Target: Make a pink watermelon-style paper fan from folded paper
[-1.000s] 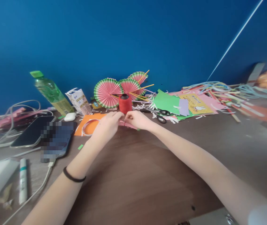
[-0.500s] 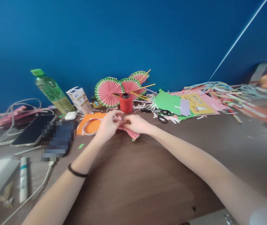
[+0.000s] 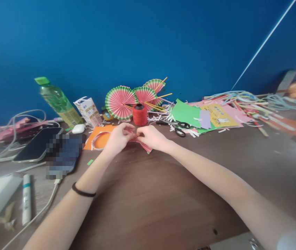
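Note:
A pleated pink paper strip (image 3: pixel 146 146) with a green edge is between my hands, partly hidden by the fingers. My left hand (image 3: pixel 118 138) is closed with its fingertips on the paper's near-left part. Pinching the middle of the paper from the right is my right hand (image 3: pixel 151 138); whether thread runs between the fingers is too small to tell. Just behind them stands a spool of red thread (image 3: pixel 140 115). Finished-looking watermelon paper fans (image 3: pixel 121 102) on yellow sticks lean against the wall.
Orange paper (image 3: pixel 88 141) with a tape roll (image 3: pixel 95 143) lies left of my hands. Black scissors (image 3: pixel 180 132), green paper (image 3: pixel 185 114) and scraps lie to the right. A green bottle (image 3: pixel 59 100), milk carton (image 3: pixel 87 111), phones (image 3: pixel 37 145) and a white marker (image 3: pixel 26 201) are at left.
My left hand and forearm have shifted slightly left. The pleated paper has turned a little, and less of it shows below my right hand.

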{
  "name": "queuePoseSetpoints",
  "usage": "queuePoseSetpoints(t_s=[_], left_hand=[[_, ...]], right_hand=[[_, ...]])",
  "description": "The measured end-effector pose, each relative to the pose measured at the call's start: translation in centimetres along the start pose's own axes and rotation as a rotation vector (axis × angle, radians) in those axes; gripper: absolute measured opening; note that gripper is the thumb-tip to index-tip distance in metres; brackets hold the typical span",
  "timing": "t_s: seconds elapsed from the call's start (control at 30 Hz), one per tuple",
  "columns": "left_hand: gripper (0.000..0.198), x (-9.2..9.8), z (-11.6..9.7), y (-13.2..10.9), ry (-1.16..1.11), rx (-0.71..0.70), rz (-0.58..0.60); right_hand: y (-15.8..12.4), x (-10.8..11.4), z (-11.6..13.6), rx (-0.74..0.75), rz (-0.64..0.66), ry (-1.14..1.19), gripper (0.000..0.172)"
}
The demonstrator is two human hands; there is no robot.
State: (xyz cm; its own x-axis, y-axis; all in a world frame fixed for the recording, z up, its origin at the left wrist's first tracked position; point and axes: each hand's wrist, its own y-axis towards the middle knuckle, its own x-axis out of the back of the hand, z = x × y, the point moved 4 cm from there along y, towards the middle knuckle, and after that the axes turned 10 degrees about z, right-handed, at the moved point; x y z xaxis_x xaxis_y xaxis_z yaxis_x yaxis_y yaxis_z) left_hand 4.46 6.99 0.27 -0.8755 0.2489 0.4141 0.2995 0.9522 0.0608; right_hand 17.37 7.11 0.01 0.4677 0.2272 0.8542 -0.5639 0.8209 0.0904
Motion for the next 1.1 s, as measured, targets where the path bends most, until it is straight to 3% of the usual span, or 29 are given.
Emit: queuePoseSetpoints(t_s=[0.1,0.4,0.67,0.93,1.1], left_hand=[[0.017,-0.2,-0.2,-0.1,0.028,-0.048,0.028],[0.008,-0.1,-1.0,-0.9,0.234,-0.051,-0.091],[0.011,0.1,-1.1,-0.8,0.120,-0.018,-0.126],[0.008,0.2,-1.7,-1.2,0.358,-0.001,-0.182],[0.009,0.3,-1.6,-1.2,0.485,0.016,-0.207]], right_hand=[[-0.1,0.0,0.2,0.000,-0.023,-0.074,0.012],[-0.6,-0.3,1.1,-0.023,-0.081,-0.346,0.015],[-0.5,-0.9,1.5,0.175,-0.157,-0.529,0.023],[-0.6,-1.6,2.1,0.299,-0.182,-0.608,0.023],[-0.8,-1.5,2.3,0.301,-0.197,-0.597,0.025]])
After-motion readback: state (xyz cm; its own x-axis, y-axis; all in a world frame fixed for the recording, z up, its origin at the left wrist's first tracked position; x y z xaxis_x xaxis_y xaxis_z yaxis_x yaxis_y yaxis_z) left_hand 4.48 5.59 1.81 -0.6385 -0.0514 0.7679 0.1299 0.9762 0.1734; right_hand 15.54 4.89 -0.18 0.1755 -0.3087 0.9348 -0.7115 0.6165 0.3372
